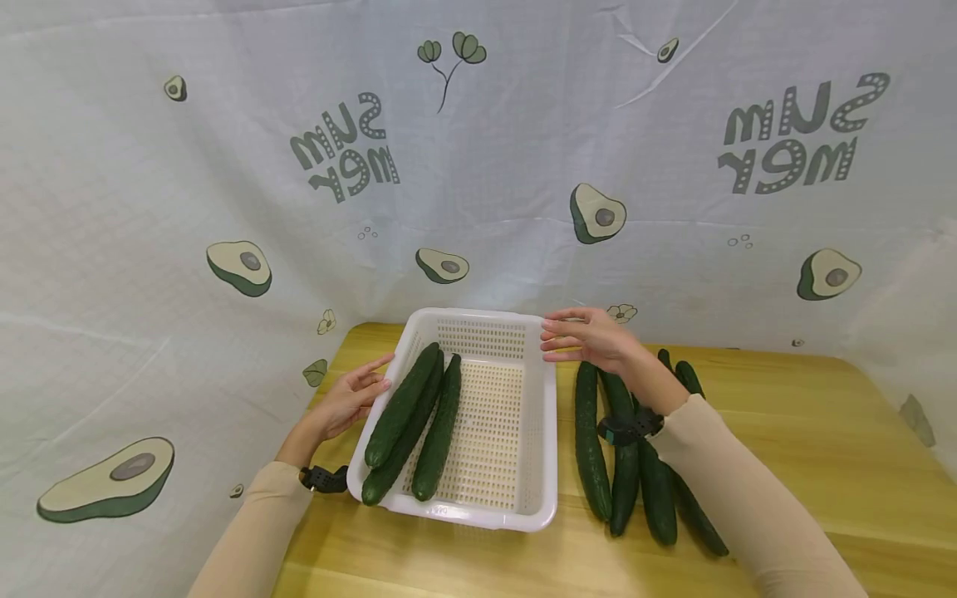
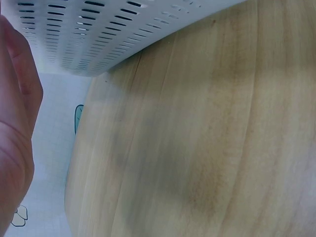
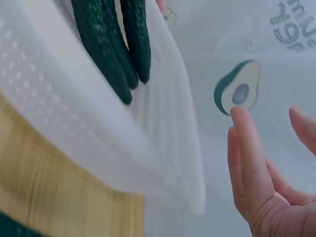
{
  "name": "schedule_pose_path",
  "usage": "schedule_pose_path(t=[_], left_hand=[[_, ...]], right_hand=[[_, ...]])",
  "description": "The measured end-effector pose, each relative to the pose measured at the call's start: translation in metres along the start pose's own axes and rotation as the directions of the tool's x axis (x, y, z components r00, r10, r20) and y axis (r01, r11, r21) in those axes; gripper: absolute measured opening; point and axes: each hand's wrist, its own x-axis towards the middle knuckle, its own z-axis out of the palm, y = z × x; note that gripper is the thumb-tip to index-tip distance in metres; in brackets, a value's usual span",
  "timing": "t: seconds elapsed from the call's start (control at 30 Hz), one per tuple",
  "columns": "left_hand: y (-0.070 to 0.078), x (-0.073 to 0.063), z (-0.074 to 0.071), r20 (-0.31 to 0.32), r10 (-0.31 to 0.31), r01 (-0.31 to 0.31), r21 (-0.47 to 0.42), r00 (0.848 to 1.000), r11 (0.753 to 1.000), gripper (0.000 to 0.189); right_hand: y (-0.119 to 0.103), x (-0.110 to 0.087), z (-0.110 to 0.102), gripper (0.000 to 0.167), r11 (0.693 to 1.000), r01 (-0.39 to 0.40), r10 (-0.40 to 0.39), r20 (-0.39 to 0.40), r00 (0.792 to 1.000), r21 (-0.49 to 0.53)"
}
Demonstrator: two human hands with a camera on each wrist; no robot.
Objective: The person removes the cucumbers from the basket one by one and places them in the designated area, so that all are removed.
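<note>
A white plastic basket (image 1: 538,465) with slotted walls sits on the wooden table, holding three dark green cucumbers (image 1: 437,428) along its left side. My left hand (image 1: 349,403) is at the basket's left side, its extended fingertips at the rim. In the left wrist view, part of that hand (image 2: 17,98) shows beside the slotted wall. At the far right corner is my right hand (image 1: 591,336), fingers stretched toward the rim. The right wrist view shows this hand (image 3: 269,192) with spread fingers, a little apart from the basket, nothing in its grasp.
Several more cucumbers (image 1: 591,440) lie side by side right of the basket, partly under the right forearm. A pale cloth (image 1: 493,191) printed with avocados hangs behind the table (image 1: 785,432). Each wrist wears a black strap.
</note>
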Motion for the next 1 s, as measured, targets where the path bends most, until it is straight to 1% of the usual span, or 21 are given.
schedule_pose_path(t=[0.07, 0.27, 0.57, 0.77, 1.0], left_hand=[[0.0, 0.001, 0.0, 0.001, 0.002, -0.002, 0.002, 1.0, 1.0, 0.06], [0.0, 0.001, -0.001, 0.003, -0.004, 0.004, 0.027, 1.0, 1.0, 0.06], [0.001, 0.001, -0.001, 0.01, -0.006, 0.006, 0.016, 1.0, 1.0, 0.059], [0.002, 0.0, 0.001, 0.01, -0.006, 0.006, 0.011, 1.0, 1.0, 0.059], [0.001, 0.0, 0.002, 0.012, -0.003, 0.002, 0.009, 1.0, 1.0, 0.059]], right_hand=[[0.002, 0.008, 0.011, 0.058, 1.0, -0.009, 0.009, 0.012, 1.0, 0.014], [0.009, 0.027, 0.045, 0.056, 0.997, -0.044, 0.044, 0.014, 0.999, 0.056], [0.022, 0.054, 0.084, 0.055, 0.985, -0.109, 0.107, 0.022, 0.994, 0.136], [0.028, 0.063, 0.109, 0.056, 0.975, -0.144, 0.138, 0.046, 0.989, 0.167], [0.036, 0.069, 0.131, 0.063, 0.975, -0.15, 0.145, 0.046, 0.988, 0.165]])
